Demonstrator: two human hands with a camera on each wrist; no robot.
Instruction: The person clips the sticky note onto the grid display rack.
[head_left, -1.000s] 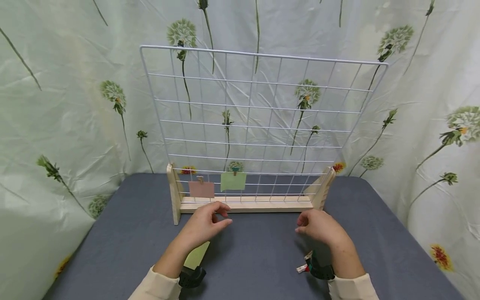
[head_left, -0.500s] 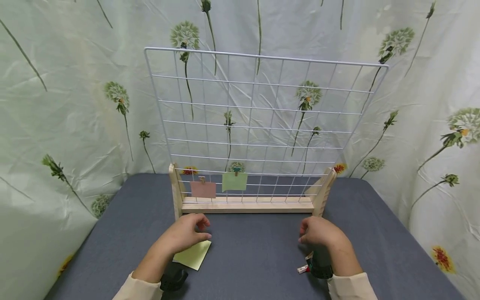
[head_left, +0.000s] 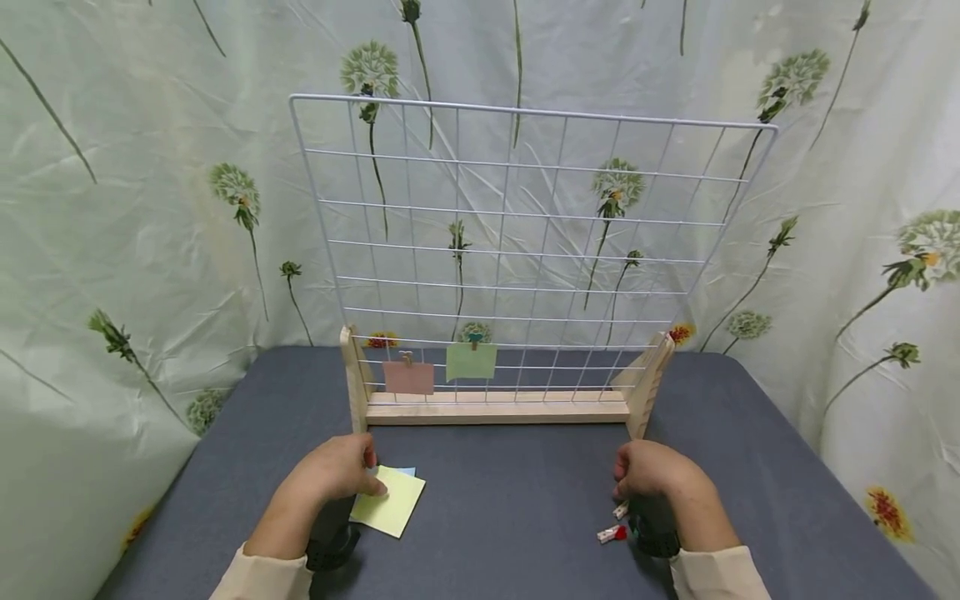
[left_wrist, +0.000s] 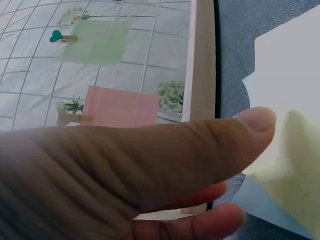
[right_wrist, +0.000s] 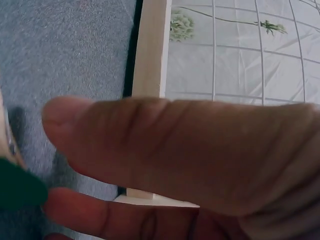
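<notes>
My left hand [head_left: 333, 471] is at the left edge of a yellow paper note [head_left: 397, 504] lying on the table. Thumb and fingers stand apart, the thumb tip over the paper; whether it touches cannot be told. A blue note [head_left: 408, 472] peeks out beneath the yellow one. On the right, my right hand [head_left: 656, 472] hovers by small wooden clothespins, its thumb and fingers loosely bent and apart. One clothespin with a red piece [head_left: 611, 534] lies left of the wrist, another clothespin [head_left: 621, 510] below the fingers. A green heart [right_wrist: 20, 187] shows close to the fingertips in the right wrist view.
Behind the hands, a white wire grid [head_left: 525, 221] stands in a wooden base [head_left: 495, 414]. Clipped low on it by clothespins are a pink note [head_left: 408, 379] and a green note [head_left: 471, 362]. A flowered curtain [head_left: 150, 250] hangs around the grey table [head_left: 510, 500].
My left hand has moved left and down from before the rack to the yellow note, uncovering much of it. My right hand has shifted slightly down and right, near the clothespins.
</notes>
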